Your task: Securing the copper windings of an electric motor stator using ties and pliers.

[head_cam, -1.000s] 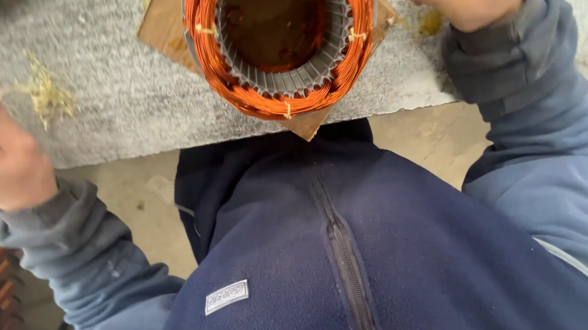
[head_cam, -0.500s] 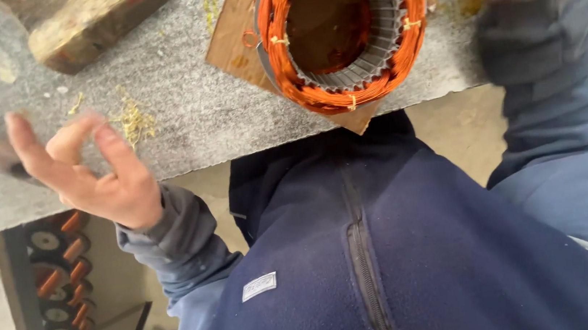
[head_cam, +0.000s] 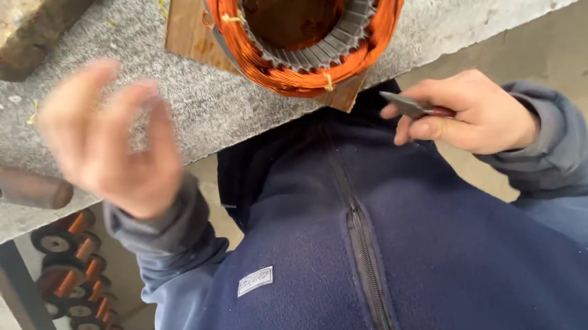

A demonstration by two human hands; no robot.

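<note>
Copper windings ring the motor stator, which sits on a thin brown board at the near edge of the grey stone-topped bench, just beyond the person's dark blue fleece. In the head view, the right hand hovers off the bench edge, near and right of the stator, pinching a small flat grey blade between thumb and forefinger. The left hand is raised over the bench, blurred, fingers loosely curled and apparently empty. A wooden block lies far left, a brown wooden handle nearer on the left, and wire spools are racked below. Judging from this, the blade could nick the winding enamel, and the stator near the edge could be knocked off.
</note>
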